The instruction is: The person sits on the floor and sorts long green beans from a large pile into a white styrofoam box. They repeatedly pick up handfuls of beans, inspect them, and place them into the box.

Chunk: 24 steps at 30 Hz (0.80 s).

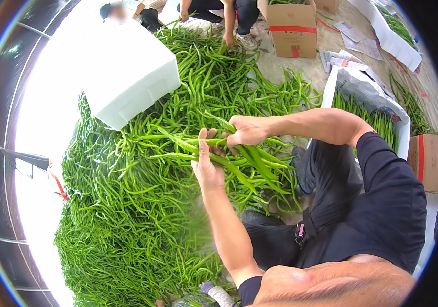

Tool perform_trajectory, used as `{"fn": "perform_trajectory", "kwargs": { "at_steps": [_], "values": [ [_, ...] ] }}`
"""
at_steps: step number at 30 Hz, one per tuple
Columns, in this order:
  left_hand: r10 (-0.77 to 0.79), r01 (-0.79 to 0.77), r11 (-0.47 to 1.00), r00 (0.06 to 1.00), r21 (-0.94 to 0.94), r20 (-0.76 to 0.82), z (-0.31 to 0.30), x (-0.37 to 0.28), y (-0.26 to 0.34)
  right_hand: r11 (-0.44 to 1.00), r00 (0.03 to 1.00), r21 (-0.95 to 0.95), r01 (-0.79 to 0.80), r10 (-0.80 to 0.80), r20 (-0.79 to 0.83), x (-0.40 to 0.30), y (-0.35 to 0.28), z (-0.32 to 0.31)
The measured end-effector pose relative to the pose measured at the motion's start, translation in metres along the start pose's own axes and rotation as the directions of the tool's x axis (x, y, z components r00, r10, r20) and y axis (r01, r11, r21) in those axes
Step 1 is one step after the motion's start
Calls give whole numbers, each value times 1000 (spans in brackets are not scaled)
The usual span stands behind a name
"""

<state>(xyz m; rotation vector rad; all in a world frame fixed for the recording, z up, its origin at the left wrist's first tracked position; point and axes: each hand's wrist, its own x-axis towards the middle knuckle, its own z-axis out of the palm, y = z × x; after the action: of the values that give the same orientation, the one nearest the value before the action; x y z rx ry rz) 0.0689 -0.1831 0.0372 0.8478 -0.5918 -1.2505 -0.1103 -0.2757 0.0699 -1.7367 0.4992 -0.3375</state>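
Observation:
Several long green chili peppers (255, 161) lie across my two hands, above a wide heap of the same peppers (138, 215). My left hand (209, 165) grips some of them from below, its thumb raised along them and their tips pointing left. Just beyond it, my right hand (247, 132) is closed around another bunch. The stalk ends and tips of that bunch spread on both sides of the fist. My fingers hide where the two bunches cross.
A white foam box (138, 92) stands on the heap. Paper lines another foam box (403, 126) holding peppers beside my leg. Cardboard boxes (294, 36) stand beyond. A co-worker's hands (228, 40) reach into the far peppers; a gloved hand (206, 287) is at the bottom edge.

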Motion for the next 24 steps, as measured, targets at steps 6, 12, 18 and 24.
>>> {"fn": "perform_trajectory", "kwargs": {
  "at_steps": [6, 12, 18, 24],
  "values": [
    [-38, 34, 998, 997, 61, 68, 11, 0, -12, 997, 978, 3, 82, -80, -190, -10, -5, 11],
    [-26, 27, 999, 999, 17, -47, 5, 1, 5, 993, 958, 117, -1, 34, -284, -4, 16, -23],
    [-140, 164, 907, 986, 387, -91, 22, 1, -12, 729, 884, 685, 2, 319, -342, 7, 33, -43],
    [-217, 197, 948, 975, 249, 52, 18, 8, -59, 883, 757, 428, -193, 412, -507, 11, 7, -12]
  ]
}}
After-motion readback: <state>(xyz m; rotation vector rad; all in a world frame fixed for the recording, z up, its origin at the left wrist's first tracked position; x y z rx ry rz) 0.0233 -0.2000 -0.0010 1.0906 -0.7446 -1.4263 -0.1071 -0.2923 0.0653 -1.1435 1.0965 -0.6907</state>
